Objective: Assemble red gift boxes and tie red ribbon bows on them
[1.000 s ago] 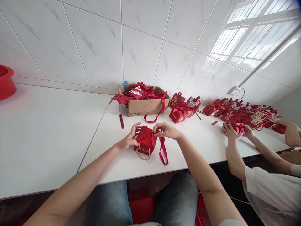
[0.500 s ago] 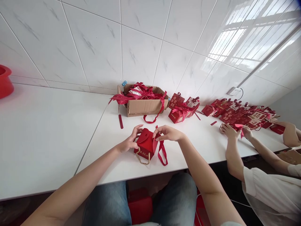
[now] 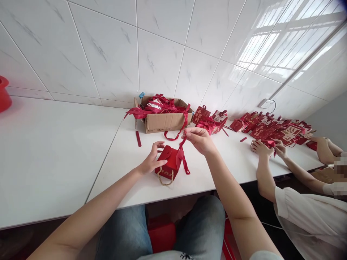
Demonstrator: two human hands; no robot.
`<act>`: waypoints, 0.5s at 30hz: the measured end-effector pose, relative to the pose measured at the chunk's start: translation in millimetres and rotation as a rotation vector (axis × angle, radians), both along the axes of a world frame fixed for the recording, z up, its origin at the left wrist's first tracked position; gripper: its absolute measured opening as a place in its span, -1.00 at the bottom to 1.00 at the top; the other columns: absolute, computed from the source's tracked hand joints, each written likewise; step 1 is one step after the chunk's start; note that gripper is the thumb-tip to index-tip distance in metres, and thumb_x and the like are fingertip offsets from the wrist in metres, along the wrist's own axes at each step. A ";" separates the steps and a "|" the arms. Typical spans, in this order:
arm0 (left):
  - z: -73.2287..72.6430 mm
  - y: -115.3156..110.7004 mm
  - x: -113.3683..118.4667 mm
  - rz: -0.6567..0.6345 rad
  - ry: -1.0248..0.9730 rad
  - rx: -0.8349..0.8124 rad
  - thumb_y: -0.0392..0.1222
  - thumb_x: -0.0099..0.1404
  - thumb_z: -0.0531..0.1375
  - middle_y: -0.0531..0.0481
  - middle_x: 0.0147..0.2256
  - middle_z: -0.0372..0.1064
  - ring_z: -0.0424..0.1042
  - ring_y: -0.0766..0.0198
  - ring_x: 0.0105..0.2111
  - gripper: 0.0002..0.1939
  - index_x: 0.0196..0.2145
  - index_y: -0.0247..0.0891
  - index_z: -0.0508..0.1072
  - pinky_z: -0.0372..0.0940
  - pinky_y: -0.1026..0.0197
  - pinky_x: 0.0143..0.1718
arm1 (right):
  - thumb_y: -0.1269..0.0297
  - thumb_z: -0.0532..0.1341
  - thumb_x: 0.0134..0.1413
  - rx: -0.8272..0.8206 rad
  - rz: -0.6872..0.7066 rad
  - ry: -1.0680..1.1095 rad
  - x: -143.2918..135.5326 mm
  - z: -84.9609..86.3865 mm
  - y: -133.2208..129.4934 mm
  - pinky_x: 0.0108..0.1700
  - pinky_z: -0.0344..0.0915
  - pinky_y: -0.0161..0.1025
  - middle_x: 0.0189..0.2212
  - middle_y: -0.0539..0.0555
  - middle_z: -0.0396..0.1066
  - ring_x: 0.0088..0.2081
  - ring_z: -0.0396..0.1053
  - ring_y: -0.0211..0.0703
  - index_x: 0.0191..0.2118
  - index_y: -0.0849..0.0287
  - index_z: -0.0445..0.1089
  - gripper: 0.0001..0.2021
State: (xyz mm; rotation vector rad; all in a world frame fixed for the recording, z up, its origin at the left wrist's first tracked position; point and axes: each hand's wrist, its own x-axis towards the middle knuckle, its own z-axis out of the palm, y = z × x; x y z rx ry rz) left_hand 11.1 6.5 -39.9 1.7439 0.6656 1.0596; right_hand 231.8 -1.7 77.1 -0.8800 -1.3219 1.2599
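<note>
On the white table in front of me stands a small red gift box (image 3: 170, 164) with rounded top flaps and a gold rope handle (image 3: 165, 182) hanging at its front. My left hand (image 3: 153, 159) steadies the box from the left, thumb over the top and fingers curled at the far side. A red ribbon (image 3: 183, 159) runs at the box's right flap, its loose tail hanging to the table. Above and to the right of the box, my right hand (image 3: 200, 139) pinches the ribbon's upper end between thumb and fingertips.
Behind the box, a cardboard carton (image 3: 165, 122) overflows with red ribbons. Finished-looking red boxes (image 3: 210, 124) and a larger pile (image 3: 271, 126) stand along the wall. A red strip (image 3: 138, 139) lies on the table. To the right, a co-worker's hands (image 3: 261, 148) handle another red piece.
My right hand has moved up and away from the box's right flap, pulling the ribbon end upward. My left thumb has shifted further over the box's top.
</note>
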 end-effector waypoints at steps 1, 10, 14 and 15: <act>1.4 -2.2 1.8 0.073 0.017 0.088 -0.14 0.13 0.21 -0.09 -0.03 0.10 0.17 0.10 0.02 -0.42 0.06 -0.10 0.06 0.15 -0.03 0.05 | 0.07 0.45 -0.34 0.024 -0.031 -0.010 0.0 5.7 -2.7 -0.08 0.35 -0.10 -0.40 -0.01 0.46 -0.30 0.41 -0.18 -0.37 0.07 0.48 -0.67; 3.7 -9.6 0.8 0.363 -0.102 0.243 -0.17 0.21 0.18 0.08 -0.41 0.25 0.29 0.32 -0.43 -0.69 -0.12 -0.17 0.17 0.21 0.23 -0.40 | 0.18 0.36 -0.14 0.021 0.190 -0.295 -27.3 -0.8 -4.0 -0.32 0.27 -0.30 -0.49 -0.08 0.37 -0.42 0.34 -0.30 -0.32 0.13 0.24 -0.69; 7.4 -11.2 0.9 0.368 -0.205 0.101 -0.11 0.26 0.15 0.12 -0.45 0.23 0.23 0.36 -0.48 -0.73 -0.13 -0.17 0.16 0.14 0.27 -0.43 | 0.26 0.32 -0.15 -0.020 0.138 -0.518 -44.3 -15.7 0.2 -0.37 0.18 -0.34 -0.51 -0.10 0.31 -0.46 0.27 -0.34 -0.40 0.15 0.19 -0.74; 7.9 -11.4 1.1 0.357 -0.219 0.080 -0.10 0.27 0.15 0.13 -0.46 0.23 0.21 0.37 -0.49 -0.72 -0.13 -0.16 0.16 0.13 0.27 -0.42 | 0.27 0.31 -0.16 -0.026 0.126 -0.562 -47.0 -18.3 0.9 -0.38 0.16 -0.34 -0.51 -0.10 0.30 -0.46 0.25 -0.34 -0.42 0.16 0.19 -0.75</act>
